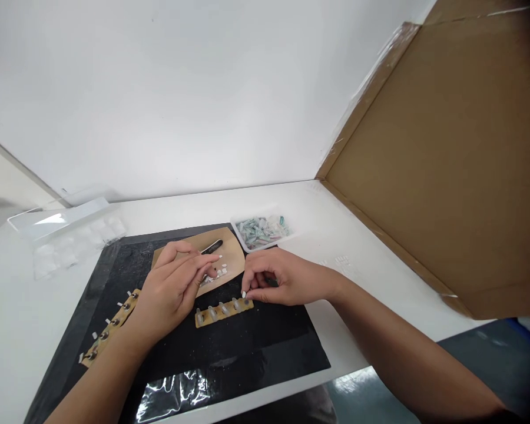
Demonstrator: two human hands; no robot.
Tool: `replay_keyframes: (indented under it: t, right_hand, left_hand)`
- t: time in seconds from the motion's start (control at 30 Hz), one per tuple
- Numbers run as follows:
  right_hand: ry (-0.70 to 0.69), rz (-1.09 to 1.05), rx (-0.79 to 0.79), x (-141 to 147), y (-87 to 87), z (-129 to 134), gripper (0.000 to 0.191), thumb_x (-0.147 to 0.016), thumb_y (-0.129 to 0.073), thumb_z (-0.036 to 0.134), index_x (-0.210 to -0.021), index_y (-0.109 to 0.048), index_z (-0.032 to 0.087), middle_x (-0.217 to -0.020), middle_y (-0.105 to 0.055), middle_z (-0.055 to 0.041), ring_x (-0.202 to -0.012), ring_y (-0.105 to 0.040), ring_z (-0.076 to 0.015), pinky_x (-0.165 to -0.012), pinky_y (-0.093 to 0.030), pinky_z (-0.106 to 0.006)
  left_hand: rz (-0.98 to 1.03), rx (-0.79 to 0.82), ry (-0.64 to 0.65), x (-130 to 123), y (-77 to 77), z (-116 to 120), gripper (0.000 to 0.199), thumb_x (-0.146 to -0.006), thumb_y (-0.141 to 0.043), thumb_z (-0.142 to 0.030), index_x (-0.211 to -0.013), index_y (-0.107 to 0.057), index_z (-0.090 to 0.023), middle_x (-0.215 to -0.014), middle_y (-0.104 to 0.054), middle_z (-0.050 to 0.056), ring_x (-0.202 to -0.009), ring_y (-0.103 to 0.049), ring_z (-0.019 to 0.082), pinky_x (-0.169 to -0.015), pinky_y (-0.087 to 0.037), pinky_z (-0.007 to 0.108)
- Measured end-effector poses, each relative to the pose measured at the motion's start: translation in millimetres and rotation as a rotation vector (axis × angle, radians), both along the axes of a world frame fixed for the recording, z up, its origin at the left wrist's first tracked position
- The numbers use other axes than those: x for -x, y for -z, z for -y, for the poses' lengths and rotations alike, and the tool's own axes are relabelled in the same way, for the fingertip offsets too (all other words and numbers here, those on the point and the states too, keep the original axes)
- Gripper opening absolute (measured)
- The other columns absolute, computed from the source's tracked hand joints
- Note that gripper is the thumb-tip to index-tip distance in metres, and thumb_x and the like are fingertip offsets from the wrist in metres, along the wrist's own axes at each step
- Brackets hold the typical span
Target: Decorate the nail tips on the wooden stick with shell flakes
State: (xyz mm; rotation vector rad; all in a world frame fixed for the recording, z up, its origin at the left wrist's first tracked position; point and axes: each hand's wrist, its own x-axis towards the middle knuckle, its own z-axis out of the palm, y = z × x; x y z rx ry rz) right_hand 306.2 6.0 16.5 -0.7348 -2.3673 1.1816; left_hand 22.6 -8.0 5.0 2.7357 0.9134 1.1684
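My right hand (271,277) pinches a small white piece (244,294) between thumb and fingertips. It hovers at the right end of a short tan strip (223,313), which carries several clear, nail-shaped pieces in a row. My left hand (174,285) is over the near edge of a brown paper sheet (234,250), its index finger stretched out and its thumb lower. A white spot shows at that fingertip; I cannot tell whether it is a loose piece. Small white pieces (222,271) lie on the paper, partly hidden by my left hand.
A black-handled tool (212,247) lies on the paper. Behind it stands a clear tray (260,232) of small packets. Another tan strip (110,327) with dark stubs and white pieces lies left on the black mat (256,353). Clear plastic packaging (75,235) and a cardboard panel (441,153) flank the mat.
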Motion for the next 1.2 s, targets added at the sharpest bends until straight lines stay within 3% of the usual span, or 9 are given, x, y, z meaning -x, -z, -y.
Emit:
replay_keyframes:
  t: [0.17,0.67,0.83,1.0,1.2]
  right_hand:
    - [-0.011,0.115,0.051,1.5,1.3,4.3,0.008,-0.095,-0.072,0.020,-0.101,-0.075,0.017,-0.091,-0.073,-0.0024,-0.073,-0.067,-0.0114,-0.067,-0.056,-0.023]
    - [-0.040,0.264,-0.015,5.9,5.1,0.9,0.011,-0.093,-0.072,0.014,-0.100,-0.080,0.015,-0.094,-0.074,-0.0042,-0.073,-0.067,-0.0111,-0.068,-0.054,-0.021]
    - [-0.046,0.275,-0.021,6.5,5.8,0.7,0.005,-0.092,-0.076,0.017,-0.097,-0.077,0.015,-0.093,-0.072,-0.0030,-0.071,-0.065,-0.0102,-0.066,-0.052,-0.021]
    - [-0.038,0.309,-0.041,6.3,7.8,-0.6,0.017,-0.090,-0.085,0.026,-0.100,-0.077,0.016,-0.093,-0.073,-0.0027,-0.074,-0.064,-0.0123,-0.067,-0.050,-0.023]
    - [0.010,0.367,-0.117,9.9,10.6,3.2,0.038,-0.081,-0.094,0.040,-0.110,-0.079,0.019,-0.096,-0.070,-0.0029,-0.078,-0.064,-0.0154,-0.066,-0.047,-0.025]
  left_hand:
    - [0.000,0.021,-0.064,-0.3,2.8,0.8,0.040,-0.104,-0.054,-0.004,-0.142,-0.062,-0.015,-0.104,-0.080,0.004,-0.105,-0.057,0.023,-0.099,-0.049,0.038]
    - [-0.006,-0.019,-0.025,-0.3,0.8,2.1,0.047,-0.102,-0.057,-0.003,-0.146,-0.059,-0.019,-0.099,-0.079,0.003,-0.101,-0.058,0.022,-0.100,-0.049,0.041]
    - [0.012,0.049,-0.083,-1.2,3.4,3.3,0.062,-0.105,-0.046,-0.004,-0.163,-0.039,-0.021,-0.102,-0.079,0.003,-0.111,-0.055,0.025,-0.098,-0.051,0.041]
    - [0.060,0.075,-0.113,-1.4,4.5,4.1,0.074,-0.106,-0.045,-0.010,-0.172,-0.013,-0.021,-0.105,-0.077,0.005,-0.108,-0.058,0.026,-0.103,-0.048,0.048]
    - [0.059,0.110,-0.084,-0.7,6.1,4.8,0.076,-0.106,-0.044,-0.010,-0.172,-0.009,-0.019,-0.106,-0.076,0.006,-0.109,-0.058,0.027,-0.103,-0.048,0.047]
